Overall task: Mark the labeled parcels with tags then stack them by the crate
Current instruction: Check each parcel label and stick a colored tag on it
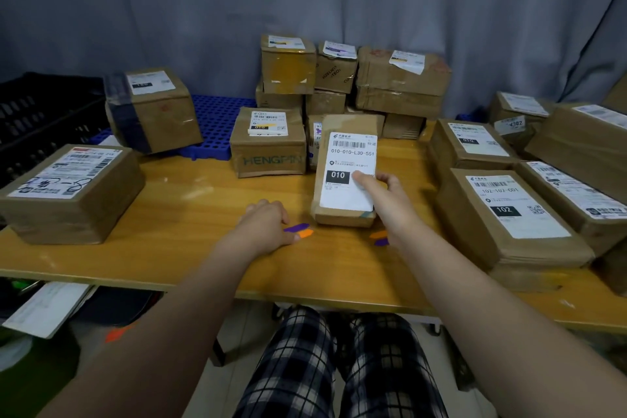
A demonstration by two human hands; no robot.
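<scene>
My right hand (383,195) grips a flat brown parcel (346,159) with a white "010" label, tilted up on its near edge at the table's middle, my thumb on the label. My left hand (268,224) rests on the table with fingers curled beside a purple and an orange tag (300,230). Another orange and purple tag pair (380,237) lies just under my right wrist. The black crate (40,119) stands at the far left.
Labeled cardboard parcels ring the wooden table (190,214): one large box (68,193) near left, one on a blue pallet (220,119), a "HENGPIN" box (268,146), a stack at the back (353,78), several on the right (509,217).
</scene>
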